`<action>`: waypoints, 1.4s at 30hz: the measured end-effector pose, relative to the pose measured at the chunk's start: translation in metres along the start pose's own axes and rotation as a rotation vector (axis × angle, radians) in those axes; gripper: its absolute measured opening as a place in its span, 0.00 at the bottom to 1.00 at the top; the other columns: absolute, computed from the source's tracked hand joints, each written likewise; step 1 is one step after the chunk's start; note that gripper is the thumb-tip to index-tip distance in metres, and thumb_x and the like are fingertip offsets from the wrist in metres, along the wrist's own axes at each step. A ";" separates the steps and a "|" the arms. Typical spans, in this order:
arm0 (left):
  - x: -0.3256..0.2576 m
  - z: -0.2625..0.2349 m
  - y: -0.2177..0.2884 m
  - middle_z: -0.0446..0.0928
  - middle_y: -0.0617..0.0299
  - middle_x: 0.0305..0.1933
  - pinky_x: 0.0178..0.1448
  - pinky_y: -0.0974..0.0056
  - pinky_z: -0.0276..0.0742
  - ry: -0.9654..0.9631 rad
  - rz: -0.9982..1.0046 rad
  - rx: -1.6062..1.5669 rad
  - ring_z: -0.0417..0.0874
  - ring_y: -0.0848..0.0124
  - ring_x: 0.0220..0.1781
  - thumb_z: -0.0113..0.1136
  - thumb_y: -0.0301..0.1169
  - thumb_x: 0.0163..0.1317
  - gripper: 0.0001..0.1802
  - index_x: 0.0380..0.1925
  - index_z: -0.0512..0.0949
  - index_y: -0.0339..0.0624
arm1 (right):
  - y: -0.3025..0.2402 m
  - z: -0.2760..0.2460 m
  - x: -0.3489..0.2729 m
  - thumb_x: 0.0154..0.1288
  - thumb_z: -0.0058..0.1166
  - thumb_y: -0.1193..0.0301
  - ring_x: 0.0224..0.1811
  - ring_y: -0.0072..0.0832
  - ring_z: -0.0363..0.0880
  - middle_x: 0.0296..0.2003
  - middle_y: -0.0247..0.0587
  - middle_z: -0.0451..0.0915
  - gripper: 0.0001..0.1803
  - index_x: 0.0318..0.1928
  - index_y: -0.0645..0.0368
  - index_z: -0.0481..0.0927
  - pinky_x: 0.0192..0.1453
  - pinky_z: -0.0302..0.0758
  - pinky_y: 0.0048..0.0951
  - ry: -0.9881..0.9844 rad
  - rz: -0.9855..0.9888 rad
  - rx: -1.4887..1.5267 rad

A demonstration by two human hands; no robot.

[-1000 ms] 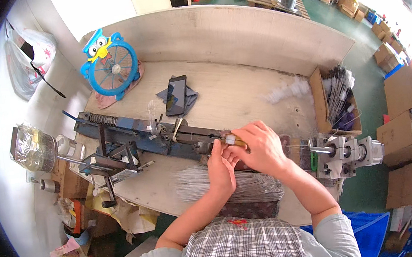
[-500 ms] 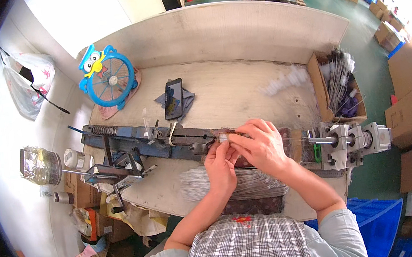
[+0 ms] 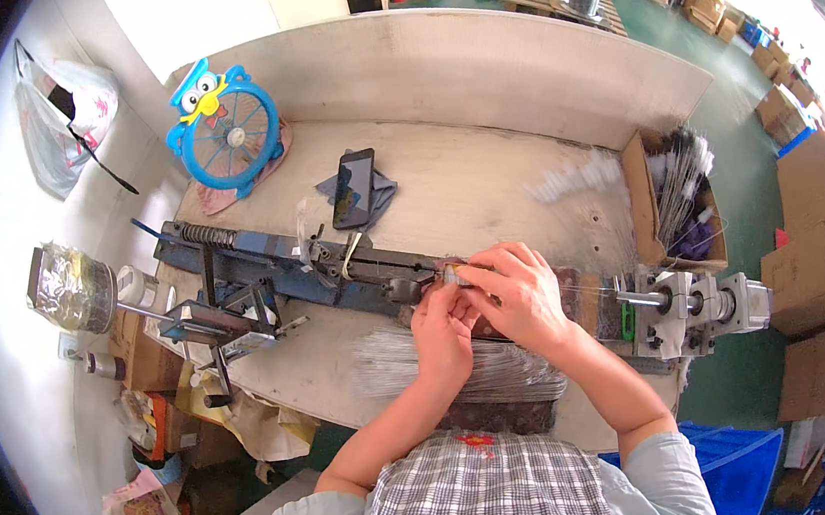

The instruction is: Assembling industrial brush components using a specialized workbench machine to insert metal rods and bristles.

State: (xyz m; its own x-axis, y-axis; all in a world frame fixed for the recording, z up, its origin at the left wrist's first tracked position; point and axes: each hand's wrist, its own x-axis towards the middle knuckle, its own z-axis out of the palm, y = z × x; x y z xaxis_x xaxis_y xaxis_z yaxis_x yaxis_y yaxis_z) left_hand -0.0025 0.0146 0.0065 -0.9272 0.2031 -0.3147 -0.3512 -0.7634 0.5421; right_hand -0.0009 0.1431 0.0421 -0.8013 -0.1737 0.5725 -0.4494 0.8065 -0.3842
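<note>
My left hand [image 3: 441, 335] and my right hand [image 3: 517, 292] meet at the right end of a long blue and black metal fixture [image 3: 332, 256]. Their thumbs and fingers are pinched closed around a small whitish piece [image 3: 452, 274], whose kind I cannot make out. Thin wire strands [image 3: 585, 287] run from beside the right hand toward a metal spindle unit [image 3: 694, 303] on the right. Below the hands, nearest to my left wrist, lies a thick bundle of thin grey wires [image 3: 505, 368] on a dark patterned cloth.
A smartphone [image 3: 354, 189] rests on a grey cloth behind the fixture, with a blue cartoon fan [image 3: 231, 136] to its left. At the right, a cardboard box [image 3: 639, 195] holds bristly wire pieces. A motor with a clamp frame [image 3: 203, 325] stands left. Blue bin [image 3: 737, 470] lower right.
The view has tilted and shifted slightly, so the bench appears rotated. Both hands keep their pinch at the fixture's end, with only slight finger movement.
</note>
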 end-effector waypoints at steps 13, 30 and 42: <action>0.002 0.001 -0.005 0.79 0.61 0.37 0.47 0.67 0.77 0.025 0.030 -0.038 0.81 0.72 0.39 0.53 0.26 0.64 0.04 0.36 0.75 0.39 | -0.004 -0.008 0.000 0.45 0.65 0.69 0.42 0.31 0.76 0.38 0.31 0.79 0.16 0.39 0.52 0.83 0.43 0.72 0.34 0.068 0.003 -0.072; 0.001 0.001 -0.005 0.78 0.61 0.41 0.48 0.68 0.75 0.031 0.045 -0.021 0.80 0.74 0.42 0.51 0.27 0.65 0.06 0.39 0.74 0.39 | -0.003 -0.001 0.000 0.47 0.64 0.68 0.42 0.32 0.77 0.39 0.31 0.79 0.13 0.37 0.51 0.83 0.42 0.73 0.34 0.016 -0.019 -0.023; 0.002 0.001 -0.001 0.77 0.57 0.43 0.51 0.63 0.75 -0.029 0.002 -0.054 0.80 0.67 0.43 0.46 0.38 0.68 0.16 0.44 0.72 0.37 | -0.014 -0.024 0.008 0.47 0.64 0.66 0.41 0.33 0.76 0.36 0.32 0.79 0.13 0.36 0.53 0.83 0.43 0.71 0.34 0.024 0.057 -0.049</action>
State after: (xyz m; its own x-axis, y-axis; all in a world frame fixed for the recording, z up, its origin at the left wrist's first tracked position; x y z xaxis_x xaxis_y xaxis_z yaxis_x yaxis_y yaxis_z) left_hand -0.0043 0.0162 0.0059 -0.9316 0.2185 -0.2906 -0.3425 -0.7955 0.4999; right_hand 0.0081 0.1441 0.0693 -0.8151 -0.1135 0.5682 -0.3828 0.8416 -0.3811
